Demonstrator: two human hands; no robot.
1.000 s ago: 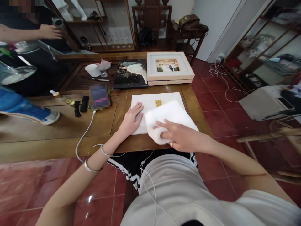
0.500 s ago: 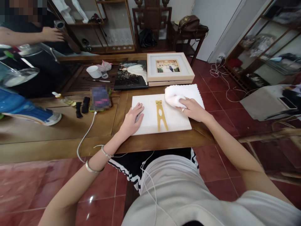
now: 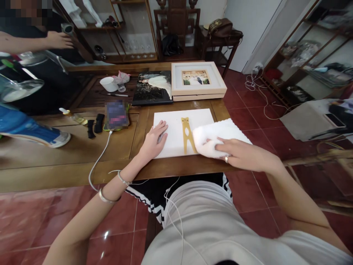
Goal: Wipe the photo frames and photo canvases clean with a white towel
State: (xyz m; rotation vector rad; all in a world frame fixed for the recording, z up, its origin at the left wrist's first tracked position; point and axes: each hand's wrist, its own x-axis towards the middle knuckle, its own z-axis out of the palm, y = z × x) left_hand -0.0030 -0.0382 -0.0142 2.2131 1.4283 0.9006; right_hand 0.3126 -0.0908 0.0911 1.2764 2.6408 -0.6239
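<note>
A white flat board (image 3: 172, 125), a picture frame lying face down, rests on the wooden table (image 3: 116, 147). A gold stand piece (image 3: 186, 134) lies along its middle. My left hand (image 3: 154, 140) lies flat with fingers spread on the board's left edge. My right hand (image 3: 239, 154) grips a bunched white cloth (image 3: 217, 134) and presses it on the board's near right corner.
Behind the board stand a cream box frame with a photo (image 3: 198, 80) and a dark photo print (image 3: 153, 88). To the left lie a phone with a white cable (image 3: 117, 115), black clips, a small bottle (image 3: 72, 115) and a white cup (image 3: 108, 83). Another person's hand (image 3: 56, 39) holds something at far left.
My right hand dragged the cloth from the board's near edge up to its far right corner, then back down to the near right corner. My left hand stayed put.
</note>
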